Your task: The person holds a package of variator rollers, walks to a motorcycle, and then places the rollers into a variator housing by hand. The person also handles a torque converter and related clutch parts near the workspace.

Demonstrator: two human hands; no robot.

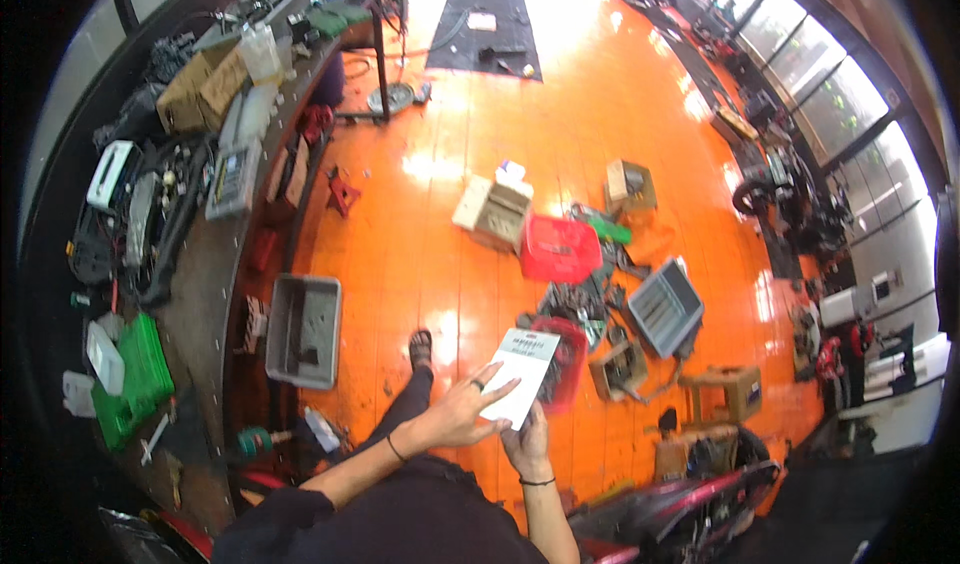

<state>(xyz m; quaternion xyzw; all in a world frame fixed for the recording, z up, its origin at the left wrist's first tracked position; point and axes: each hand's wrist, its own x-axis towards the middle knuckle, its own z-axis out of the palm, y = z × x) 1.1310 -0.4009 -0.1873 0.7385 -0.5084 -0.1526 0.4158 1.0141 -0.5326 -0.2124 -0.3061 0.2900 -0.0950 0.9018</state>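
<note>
A flat white packet with a printed top edge is held in front of my body, tilted away to the upper right. My right hand grips its lower end from beneath, so part of those fingers is hidden behind it. From the left, my left hand, with a dark ring on one finger, lies across the packet's lower left edge with its fingers on the front. Just beyond the packet, and partly covered by it, stands a red basin of dark parts.
Around the packet on the orange floor are a red bin, a grey bin, cardboard boxes and loose metal parts. At left, another grey bin stands by a cluttered workbench. A reddish motorbike is close at lower right.
</note>
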